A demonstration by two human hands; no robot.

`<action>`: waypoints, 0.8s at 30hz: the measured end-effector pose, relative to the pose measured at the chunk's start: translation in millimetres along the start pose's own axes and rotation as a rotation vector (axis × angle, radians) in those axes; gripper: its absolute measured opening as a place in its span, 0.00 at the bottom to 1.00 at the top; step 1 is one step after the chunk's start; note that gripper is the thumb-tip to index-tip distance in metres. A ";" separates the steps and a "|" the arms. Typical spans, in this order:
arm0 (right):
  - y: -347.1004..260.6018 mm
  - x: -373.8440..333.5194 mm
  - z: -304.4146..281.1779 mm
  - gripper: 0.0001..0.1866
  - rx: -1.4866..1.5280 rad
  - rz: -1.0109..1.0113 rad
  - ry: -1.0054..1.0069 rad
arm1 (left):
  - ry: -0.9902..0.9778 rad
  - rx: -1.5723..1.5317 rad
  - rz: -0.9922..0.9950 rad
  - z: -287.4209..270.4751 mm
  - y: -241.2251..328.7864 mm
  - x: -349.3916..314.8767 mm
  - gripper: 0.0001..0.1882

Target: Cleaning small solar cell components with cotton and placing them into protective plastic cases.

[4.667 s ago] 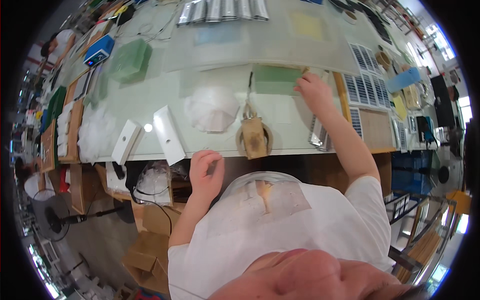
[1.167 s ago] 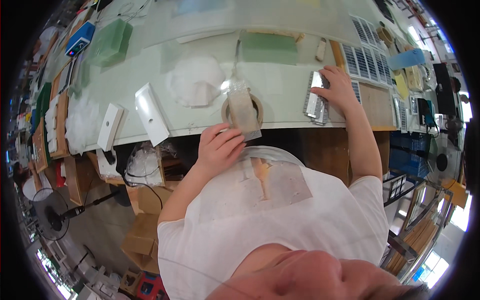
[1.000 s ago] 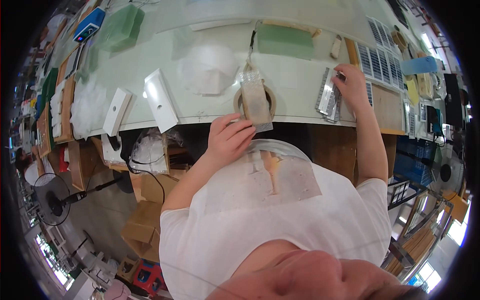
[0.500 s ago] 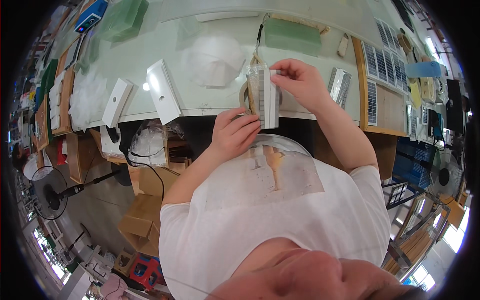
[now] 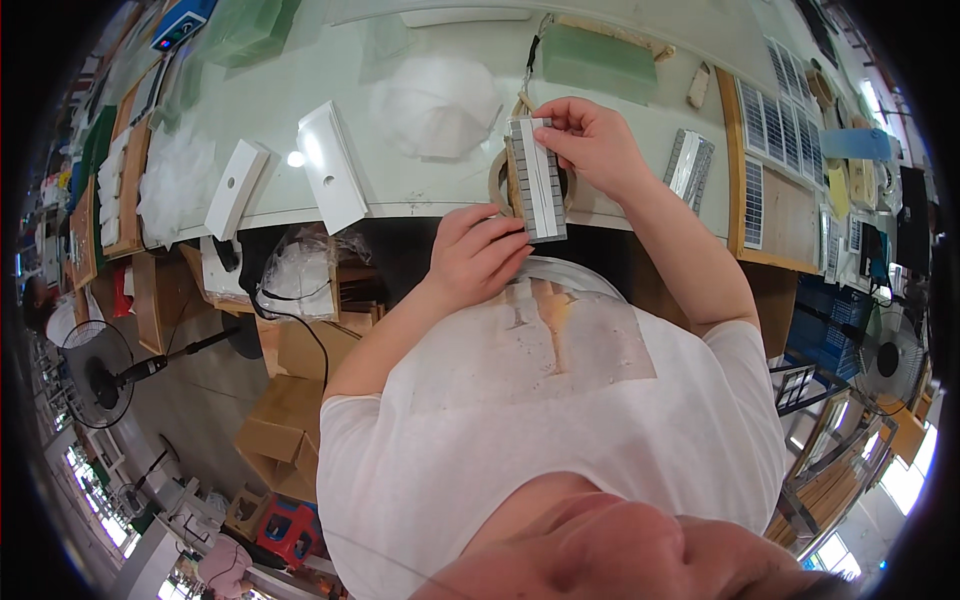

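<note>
A narrow grey panel (image 5: 540,185), marked into small segments with a pale strip down its middle, is held at the table's front edge. My right hand (image 5: 600,148) pinches its far end between thumb and fingers. The fingers of my left hand (image 5: 478,258) press together against its near left edge. Behind the panel, partly hidden, is a ring that looks like a tape roll (image 5: 497,184). A brown strip also shows along the panel's left side. A similar segmented panel (image 5: 689,168) lies to the right of my right forearm.
Two white housings with holes, one wider (image 5: 331,170) and one narrower (image 5: 237,188), lie to the left. A white foam sheet (image 5: 437,105) and a green block (image 5: 600,65) are farther back. At right stands a wooden tray (image 5: 737,170) of dark panels.
The panel has turned so its segmented face with the middle strip shows more fully. My hands keep their grip at its two ends. The view has shifted slightly.
</note>
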State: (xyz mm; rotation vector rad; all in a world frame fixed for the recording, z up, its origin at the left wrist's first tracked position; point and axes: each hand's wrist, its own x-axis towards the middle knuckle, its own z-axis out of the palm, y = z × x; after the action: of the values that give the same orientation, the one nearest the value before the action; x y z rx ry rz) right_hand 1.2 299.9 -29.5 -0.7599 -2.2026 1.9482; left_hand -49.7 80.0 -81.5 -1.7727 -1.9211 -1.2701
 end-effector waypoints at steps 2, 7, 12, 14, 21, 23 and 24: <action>1.2 0.0 0.7 0.12 0.010 -0.005 0.017 | -0.016 -0.003 -0.001 0.1 -0.4 0.4 0.14; 2.7 0.0 0.3 0.13 -0.001 -0.005 0.013 | -0.009 -0.002 0.005 1.0 -0.3 0.7 0.14; -0.4 -1.5 1.9 0.12 0.020 0.017 0.018 | -0.003 -0.008 -0.006 1.2 1.6 0.5 0.14; 0.8 -0.9 2.1 0.12 0.036 0.033 0.018 | -0.005 -0.007 -0.009 1.3 0.9 1.0 0.14; 2.0 2.7 1.7 0.12 0.028 0.038 0.017 | -0.027 -0.002 0.009 0.1 -1.5 3.7 0.15; 5.9 4.5 0.7 0.13 -0.004 0.004 0.017 | -0.028 0.000 0.012 -0.6 -1.4 4.3 0.15; 6.4 5.2 0.7 0.13 -0.006 -0.003 0.017 | -0.026 0.002 0.017 -0.8 -1.9 5.3 0.15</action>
State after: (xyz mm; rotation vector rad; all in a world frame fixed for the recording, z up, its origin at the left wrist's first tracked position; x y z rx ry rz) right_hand -1.7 301.9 -37.0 -0.7702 -2.1989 1.9274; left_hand -53.1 83.3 -78.2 -1.8096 -1.9159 -1.2453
